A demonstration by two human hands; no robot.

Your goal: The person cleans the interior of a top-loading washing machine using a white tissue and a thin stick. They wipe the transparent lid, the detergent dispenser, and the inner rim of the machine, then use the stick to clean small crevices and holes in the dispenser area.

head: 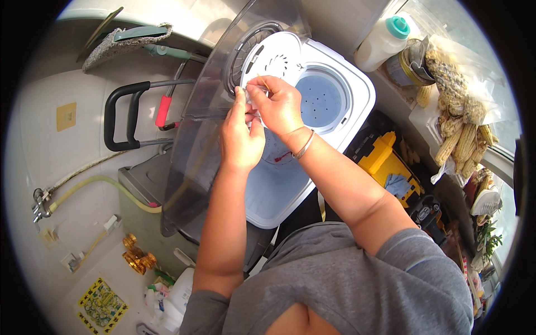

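Both hands meet above a white twin-tub washing machine (363, 90). My left hand (242, 140) and my right hand (276, 104) pinch a small, whitish item between their fingers; what it is cannot be told. A thin yellow-orange strip (264, 81) sticks up by my right fingers. Just beyond them stands the raised white spin-tub lid (274, 56) with slots. Right of my right hand, the round blue spin tub (320, 98) is uncovered. Below the hands lies the blue wash tub (268, 188), with a small red thing (283, 157) in it. The transparent dark cover (201, 138) stands raised at the left.
A black cart handle (109, 115), a tap (41, 205) and a yellow hose (100, 178) are at the left. On the right sill stand a white bottle (383, 42) with a teal cap and a tin (402, 69), near corn cobs (462, 142). A yellow-and-black toolbox (383, 163) sits below.
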